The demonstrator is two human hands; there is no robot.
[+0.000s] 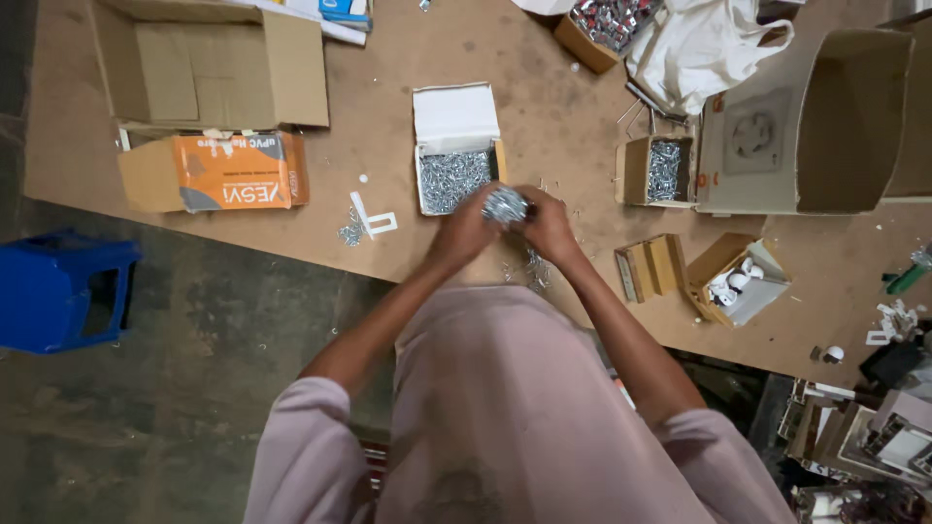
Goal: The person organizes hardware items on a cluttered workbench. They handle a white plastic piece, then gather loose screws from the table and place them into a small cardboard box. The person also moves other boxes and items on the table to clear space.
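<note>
My left hand [464,231] and my right hand [547,225] meet over the wooden table [544,107], cupped together around a shiny clump of small metal screws [505,205]. Just beyond them lies an open white-lidded box of screws [453,175]. A few loose screws [536,270] are scattered on the table below my hands. My pink sleeves and apron fill the bottom of the view.
An orange carton [216,172] and an open brown carton [209,63] stand at left. Small boxes of screws [658,170] [607,27], a white cloth bag [701,44], a large open carton [806,121] and a box of white parts [738,279] are at right. A blue stool [60,289] stands on the floor.
</note>
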